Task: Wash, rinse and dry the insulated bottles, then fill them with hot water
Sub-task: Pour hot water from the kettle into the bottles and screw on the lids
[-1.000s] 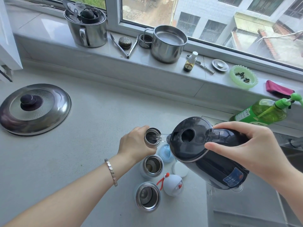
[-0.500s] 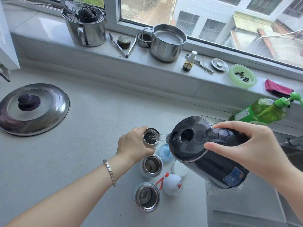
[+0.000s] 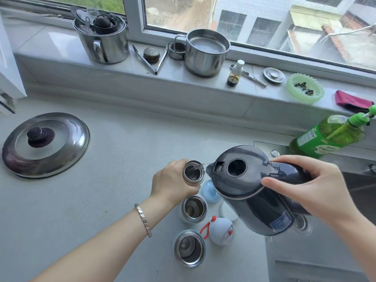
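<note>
Three uncapped insulated bottles stand in one row on the grey counter (image 3: pixel 101 200), running away from the viewer.

1. The nearest bottle (image 3: pixel 189 249) stands free, mouth up. Just right of it lies one rounded pale cap (image 3: pixel 222 233) with a red strap.
2. The middle bottle (image 3: pixel 193 208) also stands free. One white cap (image 3: pixel 226 211) lies to its right, partly under the kettle.
3. The far bottle (image 3: pixel 193 174) stands upright. The left hand (image 3: pixel 173 180) grasps it below the rim, fingers curled round the body. One bracelet (image 3: pixel 143 219) sits on that wrist. One blue cap (image 3: pixel 210 192) lies just right of this bottle.

One dark kettle (image 3: pixel 244 192) is held in the air, tilted, with its spout toward the far bottle. A thin stream of water runs from the spout into the bottle's mouth. The right hand (image 3: pixel 311 188) grasps the kettle handle, fingers wrapped round it and the thumb lying at the lid's edge.

Farther out, one steel pan lid (image 3: pixel 45 144) lies at the left of the counter, well apart from the bottles. One green soap bottle (image 3: pixel 329 135) stands at the right.

The windowsill (image 3: pixel 61 45) carries:
- two steel pots, a left pot (image 3: pixel 103 43) and a right pot (image 3: pixel 205 53);
- one pair of tongs (image 3: pixel 150 60) between them;
- one small dropper bottle (image 3: pixel 235 74);
- one round metal disc (image 3: pixel 273 75);
- one green dish (image 3: pixel 305 88) holding dark bits;
- one pink cloth (image 3: pixel 353 101).
</note>
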